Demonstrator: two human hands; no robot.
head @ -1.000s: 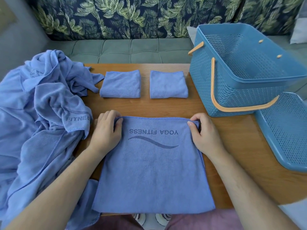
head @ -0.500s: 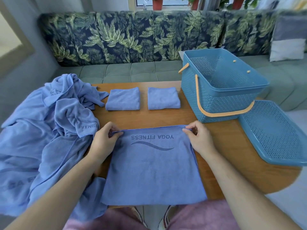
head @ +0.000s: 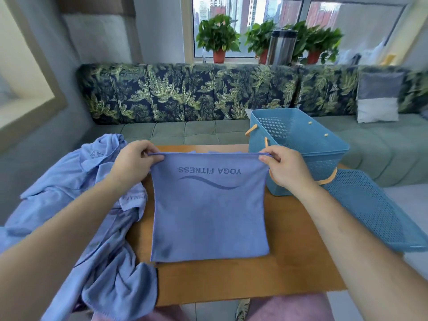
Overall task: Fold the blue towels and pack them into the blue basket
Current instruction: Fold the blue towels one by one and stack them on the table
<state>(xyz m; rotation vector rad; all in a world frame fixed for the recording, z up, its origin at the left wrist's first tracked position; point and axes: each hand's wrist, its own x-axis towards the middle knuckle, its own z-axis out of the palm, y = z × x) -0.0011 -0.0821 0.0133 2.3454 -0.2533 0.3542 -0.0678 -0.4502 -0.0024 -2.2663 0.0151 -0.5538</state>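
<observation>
towel point(head: 208, 212): matt cloth | basket point(head: 301, 172): perforated plastic | table point(head: 289, 262): smooth wood

A wooden table point(head: 266, 274) is covered at left by a heap of loose blue towels point(head: 69, 205) (part spills over the edge). A blue basket point(head: 328, 163) is set at far right, a perforated blue lid point(head: 370, 209) beside it, and the lower edge of a printed towel point(head: 208, 216) is rested mid-table.

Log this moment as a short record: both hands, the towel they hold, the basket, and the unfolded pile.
towel: top edge held up, lower edge on the table, print upside down
left hand: pinches its upper left corner
right hand: pinches its upper right corner
blue basket: right of towel, no towels visible inside
pile: crumpled blue towels at left
</observation>
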